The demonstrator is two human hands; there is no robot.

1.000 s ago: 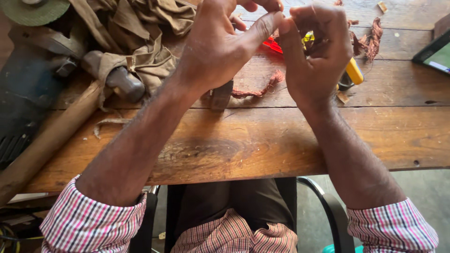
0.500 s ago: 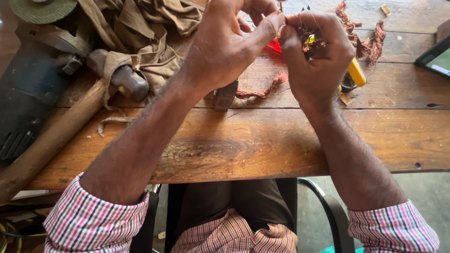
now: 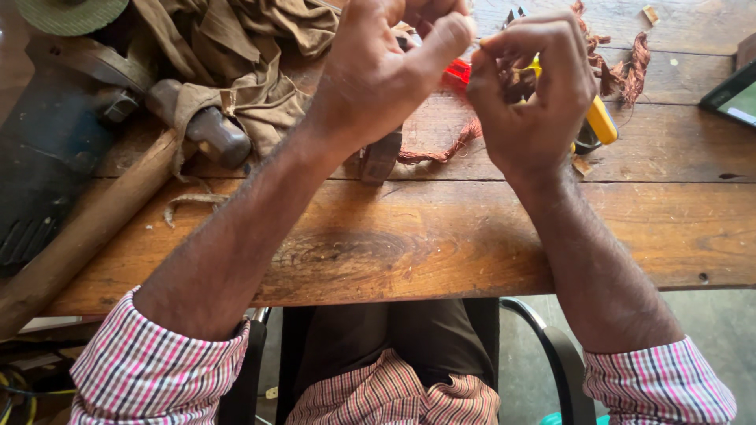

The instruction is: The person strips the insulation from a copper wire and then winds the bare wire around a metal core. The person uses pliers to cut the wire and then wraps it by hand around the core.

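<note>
Both hands up over the wooden table (image 3: 441, 244), close together, fingers nearly touching. Left hand (image 3: 378, 75) curled, thumb and forefinger pinched tight; what it grips is hidden. Right hand (image 3: 531, 102) curled around a small wad of copper wire (image 3: 516, 75), fingers closed on it. A red tool part (image 3: 457, 73) shows between the 2 hands; can't tell which hand holds it. Yellow-handled tool (image 3: 601, 120) lies on the table just behind right hand. Copper wire scraps (image 3: 622, 67) near it. Hammer (image 3: 118, 201) and brown cloth (image 3: 252, 47) to the left.
</note>
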